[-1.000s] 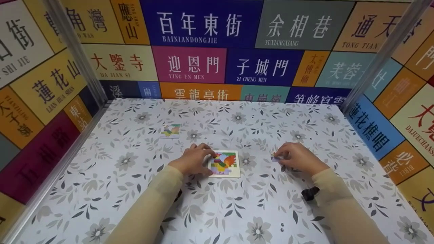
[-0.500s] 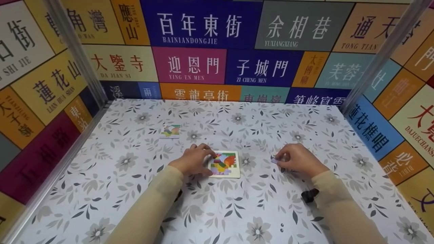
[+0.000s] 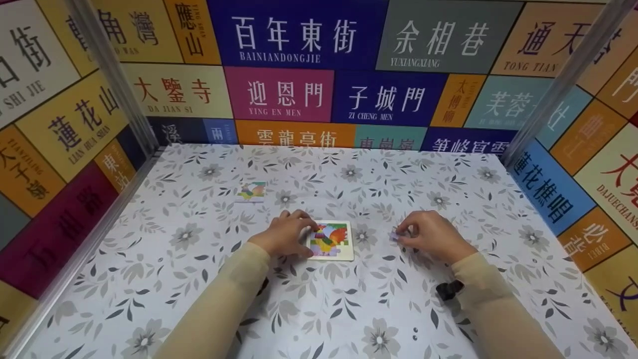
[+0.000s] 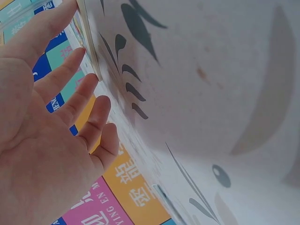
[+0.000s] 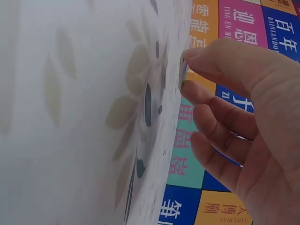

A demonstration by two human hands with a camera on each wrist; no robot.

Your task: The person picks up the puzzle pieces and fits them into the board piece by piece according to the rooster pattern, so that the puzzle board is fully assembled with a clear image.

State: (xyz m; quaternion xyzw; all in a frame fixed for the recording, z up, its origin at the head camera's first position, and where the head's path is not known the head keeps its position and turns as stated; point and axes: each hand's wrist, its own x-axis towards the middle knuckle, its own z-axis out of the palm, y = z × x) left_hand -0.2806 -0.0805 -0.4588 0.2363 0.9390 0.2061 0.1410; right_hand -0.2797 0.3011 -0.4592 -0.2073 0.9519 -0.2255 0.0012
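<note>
A small jigsaw puzzle (image 3: 350, 241) with a pale frame and a colourful rooster picture lies mid-table. My left hand (image 3: 281, 237) rests at its left edge, thumb low and fingers higher. In the left wrist view, the fingertips of the relaxed left hand (image 4: 51, 131) touch the frame's edge (image 4: 89, 42). To the right of the frame, my right hand (image 3: 431, 237) pinches a small pale-purple puzzle piece (image 3: 394, 235) between thumb and index finger. The right wrist view shows the piece (image 5: 183, 70) edge-on, its printed side mostly hidden.
A small square rooster picture (image 3: 251, 191) lies farther back on the left. White cloth with grey flowers and leaves covers the table (image 3: 319, 309). Panels with coloured sign lettering (image 3: 284, 94) stand behind and on both sides, with clear posts at the corners.
My right hand has lifted the puzzle piece from the table and shifted slightly left with it, towards the frame. The left hand has stayed at the frame's edge.
</note>
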